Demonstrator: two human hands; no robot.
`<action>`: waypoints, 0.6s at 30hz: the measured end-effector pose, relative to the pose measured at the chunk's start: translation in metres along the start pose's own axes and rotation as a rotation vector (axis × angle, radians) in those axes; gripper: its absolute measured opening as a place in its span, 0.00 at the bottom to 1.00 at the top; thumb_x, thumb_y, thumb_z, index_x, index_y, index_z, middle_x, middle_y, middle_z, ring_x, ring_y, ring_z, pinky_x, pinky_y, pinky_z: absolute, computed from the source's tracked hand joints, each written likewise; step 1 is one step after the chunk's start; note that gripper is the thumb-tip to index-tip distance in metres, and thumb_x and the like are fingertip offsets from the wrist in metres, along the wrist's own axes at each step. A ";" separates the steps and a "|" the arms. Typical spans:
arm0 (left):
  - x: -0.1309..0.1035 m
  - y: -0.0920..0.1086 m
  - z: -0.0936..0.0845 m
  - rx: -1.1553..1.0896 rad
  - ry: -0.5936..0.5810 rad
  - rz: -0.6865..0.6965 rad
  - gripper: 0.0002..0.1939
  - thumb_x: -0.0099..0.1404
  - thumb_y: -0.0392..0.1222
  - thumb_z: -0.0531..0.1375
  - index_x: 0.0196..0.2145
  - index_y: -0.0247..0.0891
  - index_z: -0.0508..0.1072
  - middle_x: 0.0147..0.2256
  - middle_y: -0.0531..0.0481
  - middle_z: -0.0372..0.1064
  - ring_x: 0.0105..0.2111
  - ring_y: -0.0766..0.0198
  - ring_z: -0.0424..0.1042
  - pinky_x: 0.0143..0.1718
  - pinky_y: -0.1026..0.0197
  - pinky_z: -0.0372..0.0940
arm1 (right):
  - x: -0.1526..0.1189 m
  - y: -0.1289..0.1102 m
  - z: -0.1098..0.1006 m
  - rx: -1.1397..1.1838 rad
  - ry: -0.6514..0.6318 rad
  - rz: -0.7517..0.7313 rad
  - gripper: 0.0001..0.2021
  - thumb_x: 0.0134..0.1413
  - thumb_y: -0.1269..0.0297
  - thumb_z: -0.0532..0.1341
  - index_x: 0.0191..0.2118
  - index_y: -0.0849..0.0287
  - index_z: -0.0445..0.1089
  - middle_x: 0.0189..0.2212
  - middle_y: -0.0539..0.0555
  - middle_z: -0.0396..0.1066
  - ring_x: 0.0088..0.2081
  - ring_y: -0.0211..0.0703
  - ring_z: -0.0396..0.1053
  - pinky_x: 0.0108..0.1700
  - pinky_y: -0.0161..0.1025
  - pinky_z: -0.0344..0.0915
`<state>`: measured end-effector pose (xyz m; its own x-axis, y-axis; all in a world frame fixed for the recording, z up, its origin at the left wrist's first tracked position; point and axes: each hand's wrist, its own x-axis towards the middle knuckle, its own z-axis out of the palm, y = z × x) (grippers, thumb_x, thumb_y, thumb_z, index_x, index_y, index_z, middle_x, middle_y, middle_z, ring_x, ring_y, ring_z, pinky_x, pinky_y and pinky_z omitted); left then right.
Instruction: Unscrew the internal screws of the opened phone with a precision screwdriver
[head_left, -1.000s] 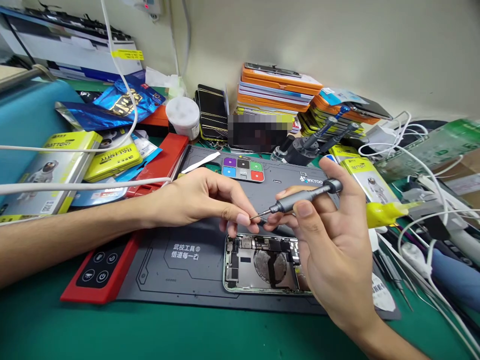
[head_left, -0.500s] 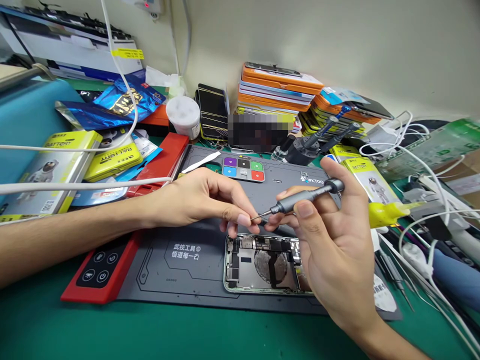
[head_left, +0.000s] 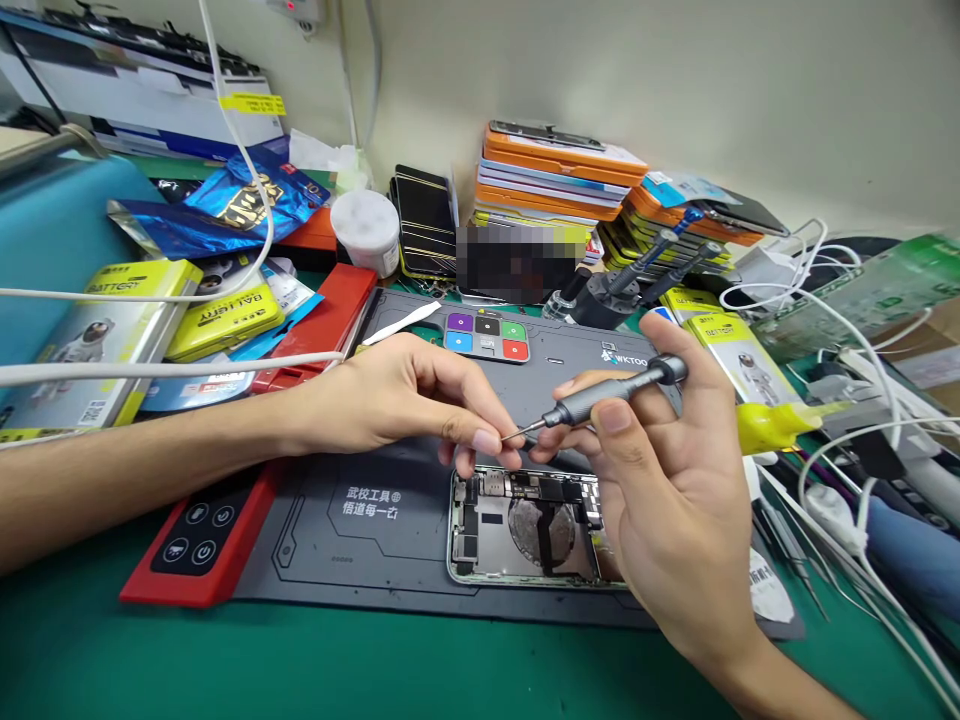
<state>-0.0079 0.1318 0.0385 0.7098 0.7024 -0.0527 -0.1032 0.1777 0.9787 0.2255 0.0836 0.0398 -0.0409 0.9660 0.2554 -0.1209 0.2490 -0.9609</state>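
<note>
My right hand (head_left: 664,480) holds a grey precision screwdriver (head_left: 600,395) nearly level, its thin tip pointing left. My left hand (head_left: 409,400) meets that tip with pinched thumb and forefinger; whether a screw sits between them is too small to tell. Both hands hover just above an opened phone (head_left: 517,525) lying on a grey work mat (head_left: 360,540), its inner boards and round coil exposed. My right hand covers the phone's right end.
A red heating pad (head_left: 199,540) lies under the mat's left edge. Yellow battery boxes (head_left: 225,320), blue foil bags and white cables crowd the left. Stacked phone cases (head_left: 555,180), a screwdriver stand (head_left: 607,295) and a white jar (head_left: 367,230) line the back. Cables and tweezers fill the right.
</note>
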 end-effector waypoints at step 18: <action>0.011 -0.009 -0.007 0.181 0.195 -0.055 0.17 0.79 0.52 0.62 0.41 0.34 0.79 0.32 0.48 0.84 0.26 0.69 0.76 0.30 0.67 0.71 | -0.019 0.009 -0.007 -0.350 -0.330 -0.410 0.38 0.64 0.82 0.64 0.74 0.45 0.58 0.54 0.57 0.76 0.47 0.43 0.80 0.46 0.42 0.83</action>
<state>-0.0041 0.1425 0.0282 0.5614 0.8178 -0.1265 0.0702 0.1052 0.9920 0.2320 0.0676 0.0255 -0.3707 0.7285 0.5761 0.1377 0.6565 -0.7416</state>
